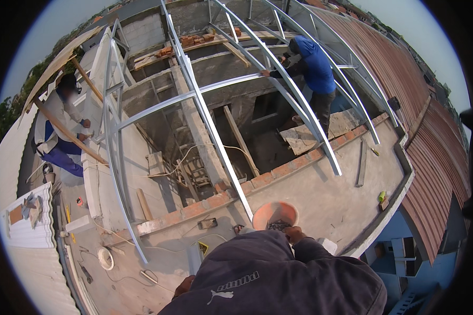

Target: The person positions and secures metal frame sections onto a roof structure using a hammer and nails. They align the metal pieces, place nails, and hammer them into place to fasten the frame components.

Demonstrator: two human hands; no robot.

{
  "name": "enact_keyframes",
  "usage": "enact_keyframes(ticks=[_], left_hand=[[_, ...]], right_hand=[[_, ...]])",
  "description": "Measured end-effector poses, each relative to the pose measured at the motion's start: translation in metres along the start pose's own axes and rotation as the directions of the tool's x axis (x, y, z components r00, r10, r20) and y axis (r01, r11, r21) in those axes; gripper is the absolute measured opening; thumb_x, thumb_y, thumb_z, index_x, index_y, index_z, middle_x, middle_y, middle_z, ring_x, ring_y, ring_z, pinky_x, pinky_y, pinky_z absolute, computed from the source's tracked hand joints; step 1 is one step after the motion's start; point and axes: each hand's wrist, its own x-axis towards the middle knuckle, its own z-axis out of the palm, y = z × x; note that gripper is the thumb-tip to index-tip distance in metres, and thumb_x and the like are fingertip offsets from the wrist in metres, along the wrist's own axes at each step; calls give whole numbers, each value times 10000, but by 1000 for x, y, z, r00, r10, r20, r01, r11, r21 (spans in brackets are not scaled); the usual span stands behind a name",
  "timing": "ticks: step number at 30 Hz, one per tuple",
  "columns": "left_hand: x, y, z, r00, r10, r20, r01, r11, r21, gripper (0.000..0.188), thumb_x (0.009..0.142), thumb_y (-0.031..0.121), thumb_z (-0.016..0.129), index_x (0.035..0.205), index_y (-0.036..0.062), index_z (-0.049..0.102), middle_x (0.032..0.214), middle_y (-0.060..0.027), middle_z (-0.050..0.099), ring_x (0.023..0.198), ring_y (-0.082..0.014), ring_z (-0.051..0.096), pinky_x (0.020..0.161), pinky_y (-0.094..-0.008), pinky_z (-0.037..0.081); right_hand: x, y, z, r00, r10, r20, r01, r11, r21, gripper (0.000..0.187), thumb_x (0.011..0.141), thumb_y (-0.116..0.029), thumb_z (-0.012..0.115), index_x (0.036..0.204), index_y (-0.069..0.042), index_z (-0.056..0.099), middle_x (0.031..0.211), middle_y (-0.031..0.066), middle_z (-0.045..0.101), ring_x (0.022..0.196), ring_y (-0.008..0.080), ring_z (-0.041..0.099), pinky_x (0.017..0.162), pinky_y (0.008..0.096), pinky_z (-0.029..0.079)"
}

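Note:
My right hand (295,234) reaches to the near rim of an orange bucket (263,214), where a heap of small dark pieces (279,225) lies. Its fingers are partly hidden, so I cannot tell whether they grip anything. Lower left, my left hand (184,286) shows only in part beside my dark shirt, its fingers out of sight. Near it stands a pale clear container (195,256) with something yellow at its top. A small dark rectangular device (207,223) lies on the concrete left of the bucket.
Silvery metal trusses (211,128) span a deep opening edged by a brick row (268,177). A person in a blue hood (318,63) grips a crossbar; another person (63,123) crouches at left. A white pail (105,258), cables and a plank (361,164) lie about.

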Motion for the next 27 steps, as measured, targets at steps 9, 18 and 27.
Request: enact_keyframes(ticks=[9, 18, 27], left_hand=[[2, -23, -5, 1000, -11, 23, 12, 999, -31, 731, 800, 383, 801, 1418, 72, 566, 1396, -216, 631, 1217, -357, 647, 1034, -468, 521], [1, -24, -2, 999, -19, 39, 21, 998, -51, 737, 799, 385, 802, 1422, 73, 562, 1397, -218, 630, 1210, -359, 650, 1030, -471, 522], [3, -27, -4, 999, -14, 35, 15, 999, -40, 743, 798, 388, 802, 1425, 73, 559, 1398, -221, 629, 1203, -362, 653, 1026, -475, 524]], right_hand=[[22, 3, -2, 987, -93, 128, 135, 917, -376, 149, 935, -137, 667, 1053, -73, 730, 952, 61, 736, 825, 195, 719, 656, 335, 558], [173, 62, -33, 799, -412, 438, 593, 421, -686, 156, 884, -130, 703, 1020, -159, 771, 971, 23, 785, 890, 175, 756, 731, 300, 572], [11, 6, -3, 992, -94, 79, 111, 960, -259, 87, 914, -73, 693, 969, -6, 700, 901, 120, 688, 789, 233, 685, 587, 362, 525]])
